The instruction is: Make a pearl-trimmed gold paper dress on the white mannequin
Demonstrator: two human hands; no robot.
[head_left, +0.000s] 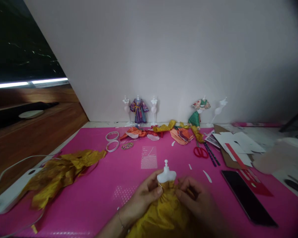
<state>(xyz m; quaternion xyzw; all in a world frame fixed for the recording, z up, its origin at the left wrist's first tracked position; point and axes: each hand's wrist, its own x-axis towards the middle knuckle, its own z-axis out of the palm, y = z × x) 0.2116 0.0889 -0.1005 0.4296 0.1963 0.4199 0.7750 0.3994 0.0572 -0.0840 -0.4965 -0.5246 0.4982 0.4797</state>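
A small white mannequin (166,175) stands upright at the lower middle, wrapped from the chest down in gold fabric (164,211). My left hand (147,195) is closed around the left side of the dressed mannequin, its thumb on the gold bodice near a beaded edge. On the other side, my right hand (192,195) pinches at the right edge of the gold bodice with bent fingers; anything tiny between the fingertips is too small to make out. The lower part of the fabric falls toward the bottom edge. Just beyond lies a sheet of small pearls (149,162).
Red-handled scissors (200,152), a black phone (248,198) and papers (238,143) lie to the right. Gold cloth (72,167) and a white power strip (17,191) are at left. Tape rolls (112,145), fabric scraps (181,135) and a purple-robed mannequin (139,110) are farther back.
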